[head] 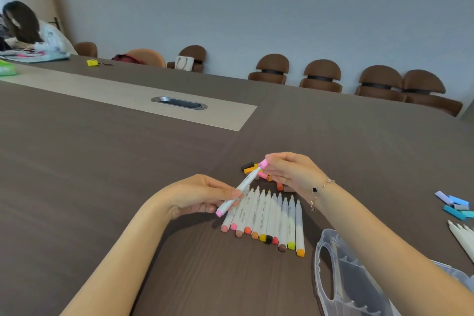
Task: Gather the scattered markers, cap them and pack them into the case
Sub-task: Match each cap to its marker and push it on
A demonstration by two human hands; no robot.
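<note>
On the desk (128, 161), a row of uncapped markers (266, 215) lies under your hands, the clear case (341, 277) just right of it. Your left hand (195, 196) grips the pink marker (239, 190) by its lower barrel, long axis slanting up-right. Your right hand (289, 170) pinches the pink cap (263, 163) right at its tip.

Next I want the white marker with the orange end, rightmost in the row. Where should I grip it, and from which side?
Pinch the white marker with the orange end at mid-barrel, coming from above and from its right. It lies flat on the brown table, its left flank against the yellow-ended neighbour, while its right flank is open, so a finger fits there.
</note>
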